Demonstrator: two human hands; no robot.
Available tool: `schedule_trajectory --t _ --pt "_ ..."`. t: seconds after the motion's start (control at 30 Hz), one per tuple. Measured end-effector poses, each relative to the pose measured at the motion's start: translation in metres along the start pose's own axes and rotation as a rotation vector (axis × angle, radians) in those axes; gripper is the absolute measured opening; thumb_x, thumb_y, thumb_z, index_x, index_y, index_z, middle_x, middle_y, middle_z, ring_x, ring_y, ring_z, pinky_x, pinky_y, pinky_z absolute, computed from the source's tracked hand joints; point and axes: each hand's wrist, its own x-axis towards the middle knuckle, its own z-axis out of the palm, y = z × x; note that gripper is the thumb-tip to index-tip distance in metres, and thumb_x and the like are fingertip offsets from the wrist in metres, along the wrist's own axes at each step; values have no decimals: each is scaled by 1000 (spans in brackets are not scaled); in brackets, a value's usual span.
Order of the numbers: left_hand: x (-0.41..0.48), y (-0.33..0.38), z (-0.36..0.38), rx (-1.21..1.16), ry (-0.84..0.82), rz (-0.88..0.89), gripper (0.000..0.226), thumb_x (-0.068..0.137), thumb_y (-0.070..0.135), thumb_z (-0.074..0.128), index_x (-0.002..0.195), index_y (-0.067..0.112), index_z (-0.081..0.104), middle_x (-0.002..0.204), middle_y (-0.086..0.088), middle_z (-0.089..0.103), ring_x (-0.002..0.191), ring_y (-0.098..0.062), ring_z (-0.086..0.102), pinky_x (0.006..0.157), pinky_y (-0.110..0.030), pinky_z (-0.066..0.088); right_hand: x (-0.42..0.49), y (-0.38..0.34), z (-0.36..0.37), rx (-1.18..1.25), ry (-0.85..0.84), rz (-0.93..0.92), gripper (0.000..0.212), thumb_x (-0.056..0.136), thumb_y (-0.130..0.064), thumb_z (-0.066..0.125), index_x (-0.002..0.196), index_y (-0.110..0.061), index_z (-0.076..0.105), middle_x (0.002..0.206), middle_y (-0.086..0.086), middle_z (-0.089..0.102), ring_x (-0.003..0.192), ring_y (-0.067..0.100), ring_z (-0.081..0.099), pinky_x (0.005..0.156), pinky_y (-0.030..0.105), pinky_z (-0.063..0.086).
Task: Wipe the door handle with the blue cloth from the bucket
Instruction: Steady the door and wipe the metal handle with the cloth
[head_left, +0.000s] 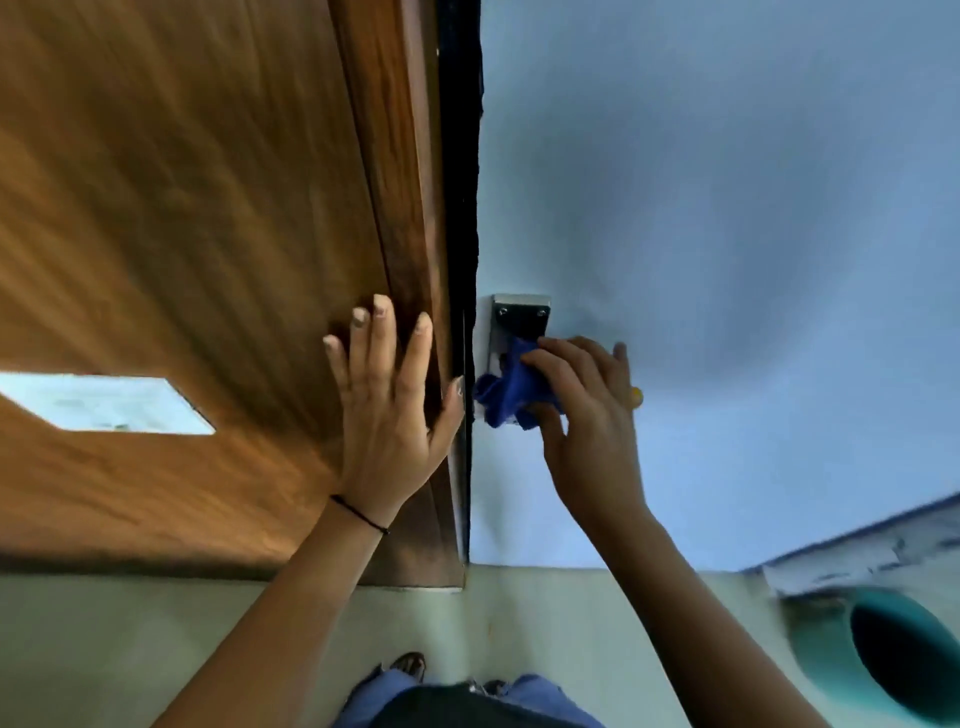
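A metal door handle (519, 317) is fixed by a screwed plate to the pale blue door (727, 208), close to its left edge. My right hand (587, 410) presses a crumpled blue cloth (509, 389) against the handle's lower part, hiding most of it. My left hand (389, 410) lies flat with fingers spread on the brown wooden panel (182, 208), its thumb at the dark gap beside the blue door. A teal bucket (883, 660) stands on the floor at the lower right.
A light rectangular patch (104, 405) shows on the wooden panel at the left. The floor (156, 649) is pale green. My feet and blue trousers (467, 696) are at the bottom centre. A grey ledge (857, 556) runs above the bucket.
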Motion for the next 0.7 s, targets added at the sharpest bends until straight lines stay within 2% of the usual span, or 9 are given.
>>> schedule_trajectory --t 0.13,0.27,0.37,0.47,0.6,0.7 --pt "0 -19 7 56 -19 157 87 91 40 53 152 18 -6 158 -1 -22 146 -18 -18 119 -40 -12 -6 -18 27 -256 -96 41 48 91 -20 59 137 -13 49 139 9 55 131 31 47 117 52 22" --pt "-2 -27 7 37 -31 210 90 90 42 54 152 15 -6 158 -3 -22 146 -19 -19 117 -40 -14 -5 -21 29 -431 -183 42 58 88 -28 63 141 -14 44 143 8 51 133 30 45 117 47 20" --pt "-3 -29 6 6 -30 218 87 91 39 54 152 14 -4 158 -3 -21 146 -19 -19 117 -40 -16 -1 -14 22 -408 -175 66 56 83 -24 68 134 -12 50 131 8 59 121 30 53 114 43 28" --pt "-3 -30 6 26 -32 224 86 92 39 51 152 13 -4 158 -5 -22 146 -20 -20 117 -40 -17 -3 3 8 -390 -160 94 48 83 -27 64 127 -11 55 121 8 64 112 30 56 110 41 27" --pt "-2 -28 8 56 -41 220 88 91 39 52 152 12 -5 158 -6 -23 145 -21 -22 117 -41 -18 1 5 6 -350 -189 94 45 89 -34 53 127 -11 56 121 8 64 113 26 54 110 44 26" --pt "-4 -28 9 88 -38 233 87 91 38 51 151 11 -5 158 -8 -22 145 -23 -22 117 -42 -18 1 -10 21 -312 -171 52 47 86 -25 65 130 -11 54 125 9 61 114 27 52 105 42 35"
